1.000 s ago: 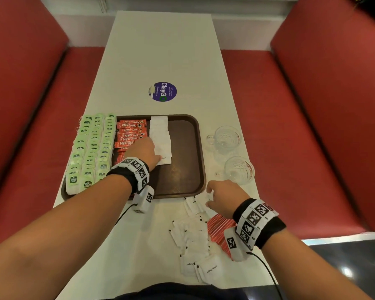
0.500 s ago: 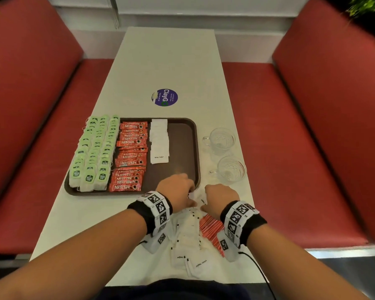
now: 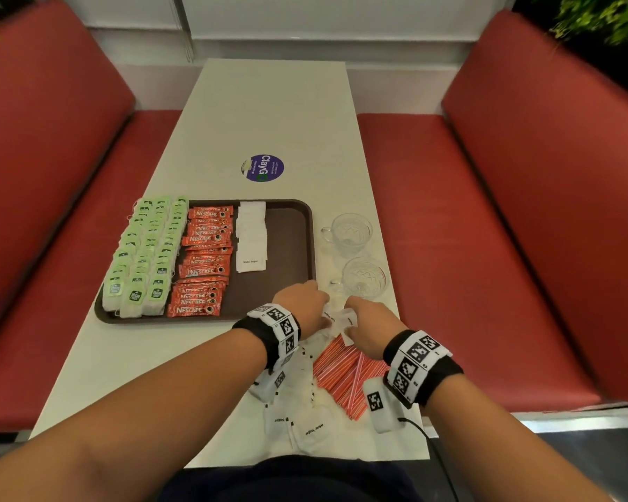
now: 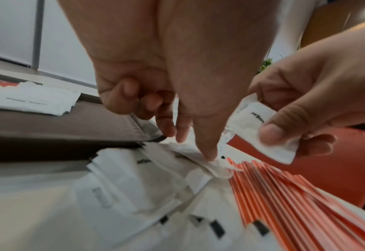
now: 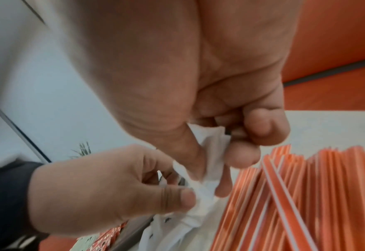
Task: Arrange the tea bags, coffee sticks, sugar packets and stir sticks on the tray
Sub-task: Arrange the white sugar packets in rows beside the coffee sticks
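The brown tray (image 3: 287, 230) carries green tea bags (image 3: 145, 255) on its left, red coffee sticks (image 3: 203, 262) beside them, then a row of white sugar packets (image 3: 251, 237). Loose sugar packets (image 3: 305, 411) and orange stir sticks (image 3: 345, 378) lie on the table in front of the tray. My right hand (image 3: 356, 322) pinches one sugar packet (image 4: 254, 122) between thumb and fingers, lifted off the table. My left hand (image 4: 194, 146) is right beside it, its thumb and forefinger pinching a packet at the top of the loose pile (image 4: 134, 183).
Two glass cups (image 3: 350, 231) (image 3: 365, 277) stand right of the tray, close to my hands. A round purple sticker (image 3: 262, 168) marks the table beyond the tray. Red benches (image 3: 486, 248) run along both sides. The tray's right strip is bare.
My left hand left the sugar row on the tray and came back to the loose pile. My right hand lifted a packet off the table.
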